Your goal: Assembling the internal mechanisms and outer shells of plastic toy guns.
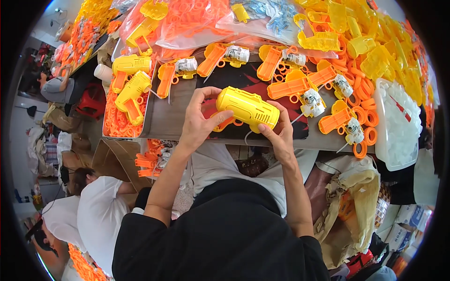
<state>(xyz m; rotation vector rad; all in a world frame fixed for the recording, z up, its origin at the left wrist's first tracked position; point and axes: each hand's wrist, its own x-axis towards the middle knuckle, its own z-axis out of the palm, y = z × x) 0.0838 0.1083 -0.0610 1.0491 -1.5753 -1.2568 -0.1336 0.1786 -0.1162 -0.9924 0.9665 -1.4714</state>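
Between left fingers (222, 116) and right fingers (268, 132), yellow shell (244, 106); both gripping opposite ends

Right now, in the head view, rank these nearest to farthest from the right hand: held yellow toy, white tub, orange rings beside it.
1. Yellow toy, touching the right hand.
2. Orange rings, to the right.
3. White tub, farther right.
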